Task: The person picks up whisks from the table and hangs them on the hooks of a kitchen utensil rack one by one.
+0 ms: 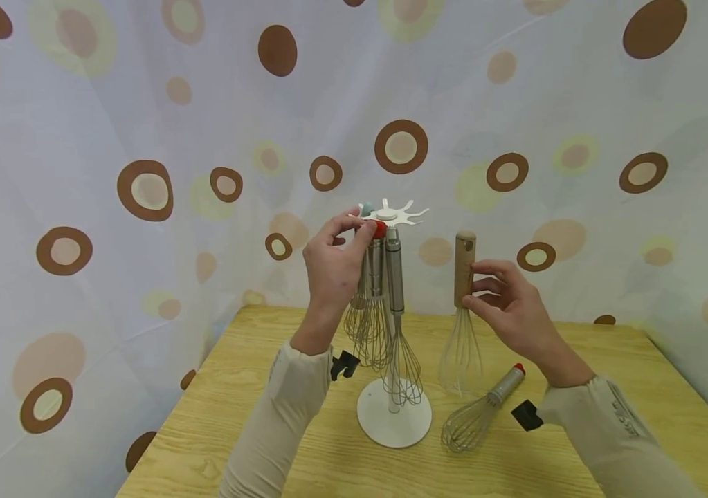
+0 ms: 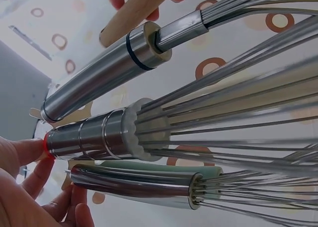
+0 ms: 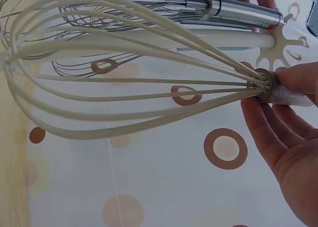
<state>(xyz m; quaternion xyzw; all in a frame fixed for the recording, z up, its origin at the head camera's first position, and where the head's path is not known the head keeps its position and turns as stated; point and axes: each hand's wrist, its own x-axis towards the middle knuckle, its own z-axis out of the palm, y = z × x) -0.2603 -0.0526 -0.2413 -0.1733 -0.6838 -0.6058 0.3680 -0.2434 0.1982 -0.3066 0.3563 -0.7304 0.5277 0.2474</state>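
At the top of a white whisk stand [image 1: 398, 216], my left hand [image 1: 333, 270] pinches the red end of a steel-handled whisk [image 1: 376, 266]. Beside it hangs another steel whisk [image 1: 394, 277], with a dark ring around its handle in the left wrist view. A further steel handle [image 2: 134, 182] and a pale green handle [image 2: 211, 171] are close by the left fingers. My right hand [image 1: 512, 304] holds a wooden-handled whisk [image 1: 464, 270] upright by its handle, apart from the stand to the right. Its cream wires [image 3: 124, 118] point down, above the table.
On the wood-grain table [image 1: 254, 415], a red-tipped whisk [image 1: 484, 411] lies slanted to the right of the stand's round white base [image 1: 385, 425]. A spotted curtain [image 1: 204, 124] hangs behind. Dark clips [image 1: 527, 415] are at the sleeve cuffs.
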